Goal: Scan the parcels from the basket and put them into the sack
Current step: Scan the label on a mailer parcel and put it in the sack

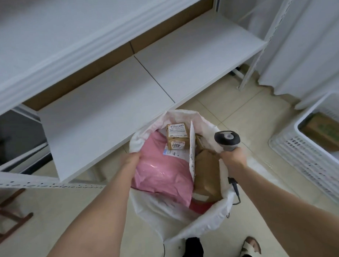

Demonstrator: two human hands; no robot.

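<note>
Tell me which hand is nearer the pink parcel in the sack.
Left. The left hand lies against the pink parcel; the right hand grips the scanner across the sack, apart from it.

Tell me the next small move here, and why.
Probably withdraw the left hand and reach to the basket: the pink parcel already lies inside the sack, a brown box sits in the basket, and the right hand holds the scanner ready.
</note>
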